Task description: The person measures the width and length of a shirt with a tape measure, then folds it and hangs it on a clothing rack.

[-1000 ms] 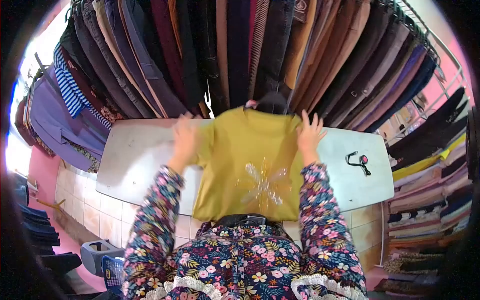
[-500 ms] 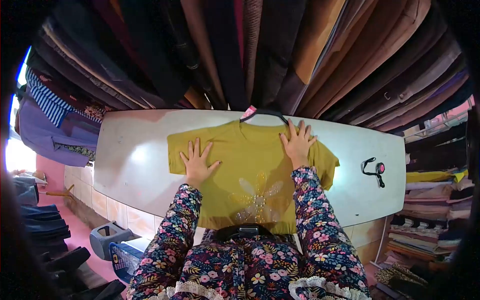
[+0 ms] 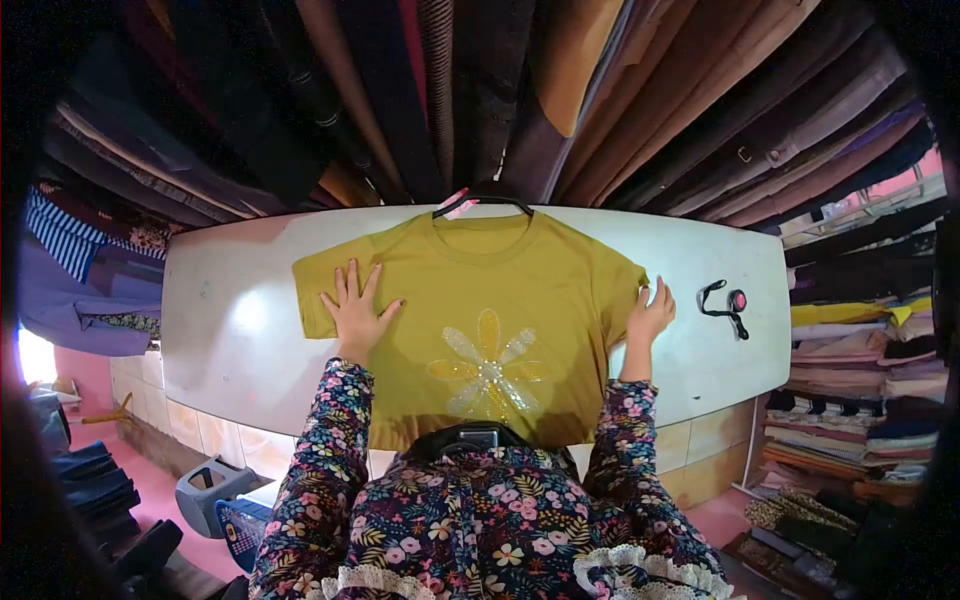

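Shirt (image 3: pixel 480 290) of mustard yellow, spread front-up on white table (image 3: pixel 230 330), collar away from the wearer of the camera, hem hanging over the near edge, black hanger (image 3: pixel 482 204) in the neck. Sequin flower (image 3: pixel 485 365) on the chest, between the two arms.

Left hand (image 3: pixel 355 310) open, fingers splayed, palm pressed flat on the shirt just below the left sleeve. Right hand (image 3: pixel 648 318) open too, fingers up and together, laid at the right side seam under the other sleeve, gripping nothing.

Smoothing and flattening of the cloth in hand, by the look of it; for a next move, flat palms and an even outward pull needed, with the hanger hook kept clear of the fabric.

Small black strap with pink tag (image 3: pixel 722 305) lying on the table, well apart to the right.

Blue basket (image 3: pixel 232 522) and grey bin (image 3: pixel 205 485) on the floor at lower left, contents impossible to tell. Shelves (image 3: pixel 860 400) at right packed with folded cloth; rail of hanging trousers (image 3: pixel 500 90) above the table
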